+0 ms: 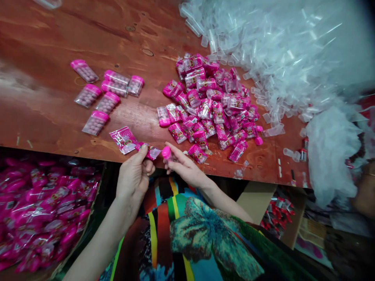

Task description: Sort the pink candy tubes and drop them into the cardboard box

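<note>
At the table's front edge, my left hand (134, 173) pinches a pink printed plastic sleeve (151, 152) between thumb and fingers. Another flat pink sleeve (123, 139) reaches out to its left over the wood; whether the two are joined I cannot tell. My right hand (184, 166) is closed on a small candy container, its pink cap (166, 152) pointing up and its body mostly behind the fingers. A small gap separates the cap from the sleeve. Beyond lie several capped containers (96, 121) of pale pink balls, without sleeves.
A heap of sleeved candy containers (205, 109) covers the middle of the reddish wooden table (140, 113). Clear plastic tubes (263, 50) are piled at the back right. Below the edge stand a box of pink packs (49, 210) and a carton (258, 197) with red items.
</note>
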Motion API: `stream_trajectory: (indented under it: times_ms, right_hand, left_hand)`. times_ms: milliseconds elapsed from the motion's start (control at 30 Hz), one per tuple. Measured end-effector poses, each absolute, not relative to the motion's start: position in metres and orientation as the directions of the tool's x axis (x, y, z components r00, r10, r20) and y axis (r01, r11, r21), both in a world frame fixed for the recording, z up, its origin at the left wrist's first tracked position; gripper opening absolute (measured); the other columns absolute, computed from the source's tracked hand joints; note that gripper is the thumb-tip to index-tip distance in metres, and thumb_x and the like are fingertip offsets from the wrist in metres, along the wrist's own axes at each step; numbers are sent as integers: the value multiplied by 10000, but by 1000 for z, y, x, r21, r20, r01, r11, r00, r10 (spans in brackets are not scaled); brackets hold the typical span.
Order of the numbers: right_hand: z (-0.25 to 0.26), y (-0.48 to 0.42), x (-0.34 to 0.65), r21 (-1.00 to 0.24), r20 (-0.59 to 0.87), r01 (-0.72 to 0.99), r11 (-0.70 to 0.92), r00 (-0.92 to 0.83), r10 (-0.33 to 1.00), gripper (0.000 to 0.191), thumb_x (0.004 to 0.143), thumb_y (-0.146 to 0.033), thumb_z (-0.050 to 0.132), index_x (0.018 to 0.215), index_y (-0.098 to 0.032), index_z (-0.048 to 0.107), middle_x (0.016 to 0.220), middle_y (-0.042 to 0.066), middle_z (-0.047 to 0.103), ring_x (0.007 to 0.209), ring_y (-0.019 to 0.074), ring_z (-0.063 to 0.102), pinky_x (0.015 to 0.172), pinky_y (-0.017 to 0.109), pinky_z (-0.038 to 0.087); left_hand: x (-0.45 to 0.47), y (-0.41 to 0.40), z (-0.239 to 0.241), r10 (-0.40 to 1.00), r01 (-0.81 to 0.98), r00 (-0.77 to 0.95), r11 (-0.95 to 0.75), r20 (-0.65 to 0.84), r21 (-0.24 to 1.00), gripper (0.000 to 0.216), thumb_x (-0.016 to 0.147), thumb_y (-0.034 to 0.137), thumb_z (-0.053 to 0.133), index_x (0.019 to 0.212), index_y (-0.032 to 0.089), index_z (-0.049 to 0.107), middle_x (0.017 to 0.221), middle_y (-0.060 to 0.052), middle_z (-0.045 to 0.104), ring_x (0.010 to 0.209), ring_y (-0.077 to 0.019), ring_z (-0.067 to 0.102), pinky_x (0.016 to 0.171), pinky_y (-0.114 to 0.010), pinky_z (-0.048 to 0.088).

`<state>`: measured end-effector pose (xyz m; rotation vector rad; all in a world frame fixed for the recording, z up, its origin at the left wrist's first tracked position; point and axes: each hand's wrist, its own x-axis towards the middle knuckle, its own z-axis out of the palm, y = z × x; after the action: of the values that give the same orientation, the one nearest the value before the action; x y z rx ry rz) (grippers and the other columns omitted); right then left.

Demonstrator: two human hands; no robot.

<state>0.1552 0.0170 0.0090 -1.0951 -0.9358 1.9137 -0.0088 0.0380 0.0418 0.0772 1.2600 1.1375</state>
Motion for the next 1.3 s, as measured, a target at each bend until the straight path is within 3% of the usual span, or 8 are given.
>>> stream_trajectory:
  times_ms: [267, 633, 767, 867, 933, 1067, 1200, 1300]
  right_hand:
    - [-7, 7, 149, -964, -262, 12, -264, -189, 946, 681, 976, -358, 738, 1593, -263, 466, 1166, 55, 655, 903, 174, 628, 872, 354, 580]
    - [-3, 2, 148, -960, -256, -31, -277, -290, 922, 724, 1000, -389, 712, 1614, -239, 358, 1224, 77, 680, 1004, 195, 676, 970, 385, 568]
    - [14, 4, 156, -969, -228, 170, -179, -336, 914, 708, 1030, -355, 662, 1658, -241, 354, 1329, 127, 670, 1130, 272, 692, 1053, 472, 570]
    - [19, 5, 159, -938, -230, 328, -113, -343, 911, 728, 1026, -315, 642, 1684, -248, 340, 1266, 135, 691, 1058, 311, 701, 1008, 525, 585]
    - [17, 4, 159, -948, -241, 286, -143, -344, 907, 774, 1032, -338, 655, 1706, -269, 281, 1133, 89, 700, 925, 273, 694, 925, 495, 603]
    - [8, 3, 160, -970, -227, -4, -242, -335, 914, 758, 1041, -426, 687, 1665, -305, 274, 990, 5, 641, 829, 178, 640, 798, 356, 581]
    - [5, 3, 165, -896, -311, -146, -420, -469, 827, 743, 1068, -549, 624, 1653, -301, 239, 855, -44, 593, 567, 109, 496, 537, 243, 439]
    - [4, 5, 164, -863, -312, -194, -466, -522, 794, 819, 1061, -594, 601, 1683, -302, 154, 825, -57, 591, 490, 100, 441, 474, 232, 385]
  left_hand:
    - [1, 38, 45, 698, -639, -152, 471, -700, 608, 351, 893, 230, 853, 673, 161, 587, 494, 67, 531, 365, -43, 391, 405, -200, 315]
    - [2, 28, 31, 781, -552, 82, 553, -620, 624, 449, 787, 474, 943, 690, 164, 632, 465, 45, 510, 427, -71, 422, 456, -198, 339]
    - [1, 25, 30, 760, -488, 183, 621, -624, 613, 565, 652, 486, 1027, 602, 163, 566, 427, 66, 432, 431, -42, 345, 443, -184, 282]
    - [0, 24, 30, 737, -448, 219, 658, -639, 605, 532, 625, 474, 1043, 656, 153, 620, 434, 77, 438, 431, -39, 334, 447, -184, 271]
    - [-1, 25, 29, 732, -447, 250, 668, -634, 595, 532, 623, 478, 1046, 662, 150, 629, 451, 74, 451, 438, -37, 338, 452, -185, 276]
    - [-2, 26, 26, 755, -505, 288, 642, -589, 577, 512, 658, 506, 1027, 689, 132, 679, 482, 60, 485, 442, -27, 322, 454, -177, 287]
    - [-3, 26, 25, 759, -506, 315, 642, -569, 576, 500, 679, 543, 1002, 703, 138, 710, 421, 70, 431, 416, -49, 350, 447, -191, 298]
    - [-4, 26, 26, 761, -481, 321, 644, -564, 595, 492, 702, 564, 976, 758, 139, 735, 413, 61, 452, 418, -68, 386, 453, -197, 311]
